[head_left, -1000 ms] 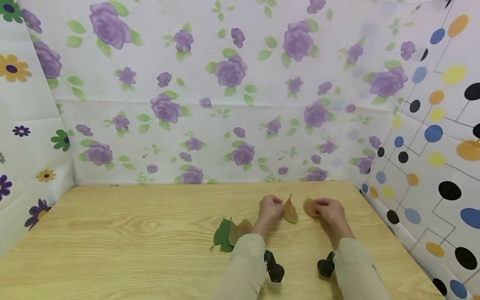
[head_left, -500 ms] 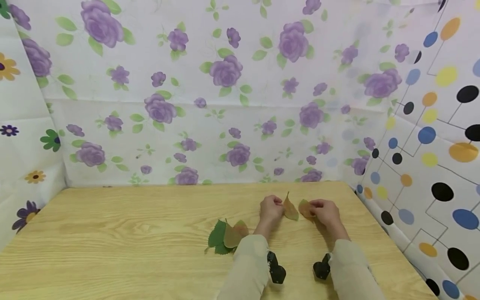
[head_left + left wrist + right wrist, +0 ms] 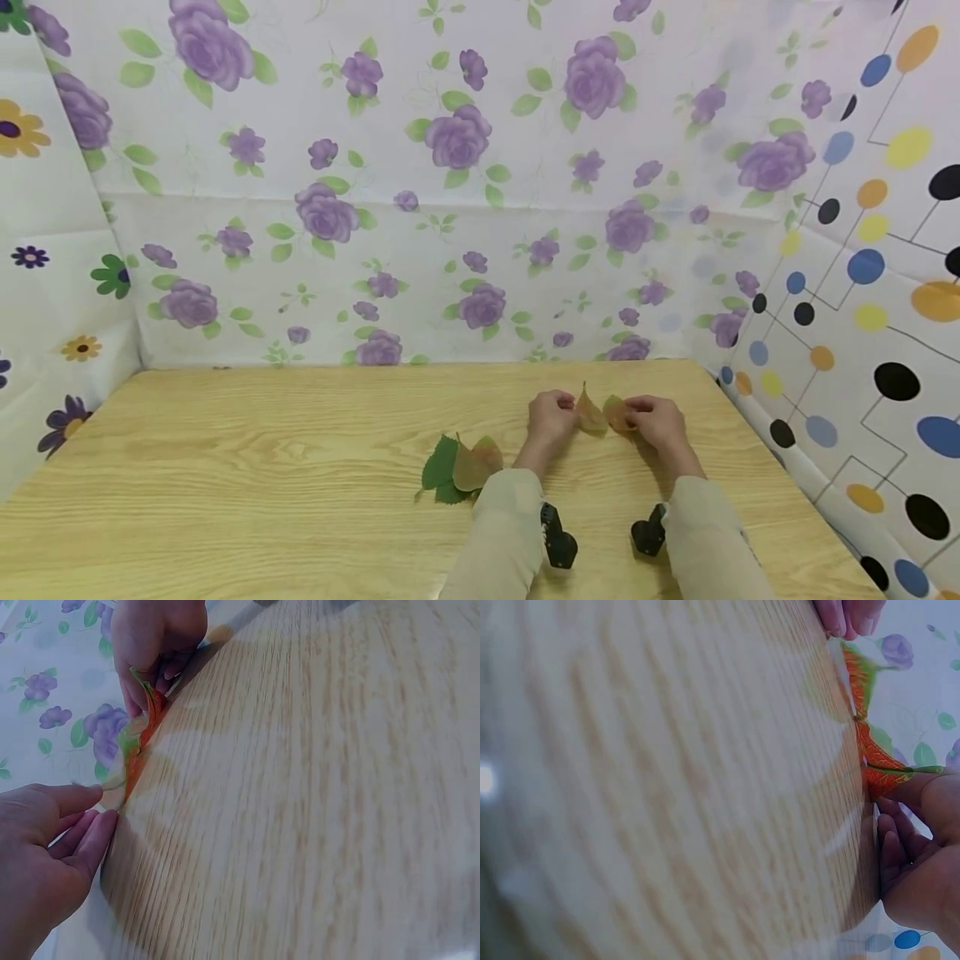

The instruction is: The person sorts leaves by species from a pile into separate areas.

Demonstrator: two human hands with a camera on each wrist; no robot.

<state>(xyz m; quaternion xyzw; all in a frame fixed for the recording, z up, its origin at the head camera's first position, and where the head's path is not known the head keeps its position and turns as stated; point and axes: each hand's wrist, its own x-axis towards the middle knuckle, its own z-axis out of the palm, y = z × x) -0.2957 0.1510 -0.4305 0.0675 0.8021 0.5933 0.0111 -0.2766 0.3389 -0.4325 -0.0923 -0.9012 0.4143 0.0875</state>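
Observation:
Near the far right of the table, my left hand pinches the edge of an orange-green leaf whose stem points up. My right hand pinches a second orange-green leaf just to its right. The two leaves sit side by side, their near edges almost touching or touching. Seen from the left wrist, the left thumb and fingers close on the leaf's edge at the tabletop. In the right wrist view, the right-hand leaf shows bright orange with a green stem, between thumb and fingers.
Left of my left forearm lies a cluster of leaves: a green leaf and a brownish-orange leaf overlapping it. The wood-grain table ends at a flowered cloth behind and a dotted cloth on the right.
The left hand has moved slightly right with its leaf, narrowing the gap to the right-hand leaf. The right hand has hardly moved, and the head view has shifted a little.

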